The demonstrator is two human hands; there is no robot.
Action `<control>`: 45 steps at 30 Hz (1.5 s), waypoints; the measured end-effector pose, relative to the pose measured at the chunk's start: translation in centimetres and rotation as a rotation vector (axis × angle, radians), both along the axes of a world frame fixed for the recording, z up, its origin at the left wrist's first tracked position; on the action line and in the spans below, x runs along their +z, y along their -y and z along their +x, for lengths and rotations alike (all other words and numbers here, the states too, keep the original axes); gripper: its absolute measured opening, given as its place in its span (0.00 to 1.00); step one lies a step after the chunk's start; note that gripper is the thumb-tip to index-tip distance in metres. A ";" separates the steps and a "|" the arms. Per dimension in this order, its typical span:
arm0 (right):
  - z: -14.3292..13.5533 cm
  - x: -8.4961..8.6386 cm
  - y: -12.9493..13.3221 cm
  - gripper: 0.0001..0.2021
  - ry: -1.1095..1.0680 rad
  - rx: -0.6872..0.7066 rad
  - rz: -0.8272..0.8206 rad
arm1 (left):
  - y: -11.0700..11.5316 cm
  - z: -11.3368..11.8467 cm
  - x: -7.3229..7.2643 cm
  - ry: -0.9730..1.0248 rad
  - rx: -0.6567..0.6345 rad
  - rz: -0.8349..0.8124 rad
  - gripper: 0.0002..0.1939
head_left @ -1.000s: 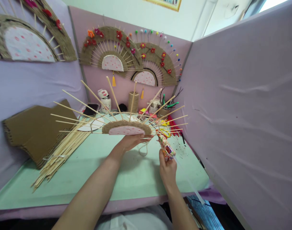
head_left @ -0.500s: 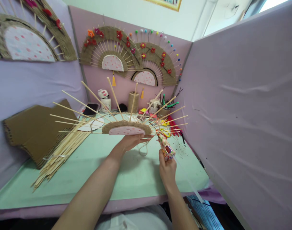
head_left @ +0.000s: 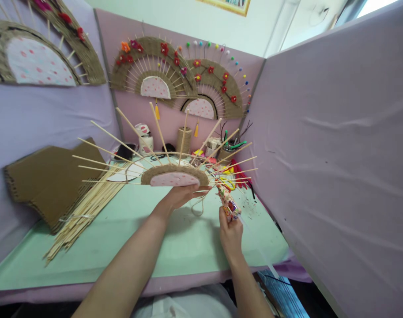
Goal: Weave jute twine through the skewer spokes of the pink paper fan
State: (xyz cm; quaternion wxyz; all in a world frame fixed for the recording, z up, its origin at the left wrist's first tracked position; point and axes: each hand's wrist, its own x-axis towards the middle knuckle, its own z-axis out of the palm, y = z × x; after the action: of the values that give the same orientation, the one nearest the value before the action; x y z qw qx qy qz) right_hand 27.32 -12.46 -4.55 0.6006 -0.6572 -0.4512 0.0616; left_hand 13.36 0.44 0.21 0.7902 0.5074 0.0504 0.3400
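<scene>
My left hand (head_left: 181, 196) is under a half-round fan frame (head_left: 175, 178), gripping it from below near its lower edge. The frame has a pink spotted centre, a brown twine border and several wooden sticks fanning outward, joined by a strand of twine. My right hand (head_left: 231, 227) is wrapped round a colourful patterned glue gun (head_left: 228, 202). Its nozzle points up at the right lower edge of the frame, close to the sticks; whether it touches cannot be made out. A clear glue stick trails from the gun's back. A loop of twine (head_left: 197, 208) hangs below the frame.
A bundle of wooden sticks (head_left: 85, 212) and brown cardboard (head_left: 55, 176) lie at left. Behind stand a jar (head_left: 146, 143), a twine spool (head_left: 184, 140) and a pot of tools (head_left: 226, 154). Yellow scissors (head_left: 230, 183) lie at right. Finished fans (head_left: 155, 57) hang on the partition.
The fan frame has tilted slightly, its upper stick tips shifting. Both hands stay nearly in place, and the glue gun's nozzle remains by the frame's right lower edge.
</scene>
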 end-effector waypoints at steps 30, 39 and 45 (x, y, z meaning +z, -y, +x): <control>-2.6 5.5 -5.4 0.17 -0.409 0.623 0.057 | 0.7 -1.7 3.2 0.080 0.344 -0.133 0.06; -4.1 4.8 -5.3 0.14 -0.371 0.470 0.042 | -0.6 -3.6 1.5 0.058 0.421 -0.221 0.08; -4.0 4.6 -5.1 0.14 -0.360 0.434 0.045 | -0.7 -3.5 0.9 0.077 0.454 -0.266 0.08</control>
State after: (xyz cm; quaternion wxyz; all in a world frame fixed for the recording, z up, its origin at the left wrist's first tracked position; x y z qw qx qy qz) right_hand 23.36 -7.34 0.04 0.6585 -0.5101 -0.4686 0.2945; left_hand 9.82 1.10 1.14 0.7548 0.3614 0.1770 0.5181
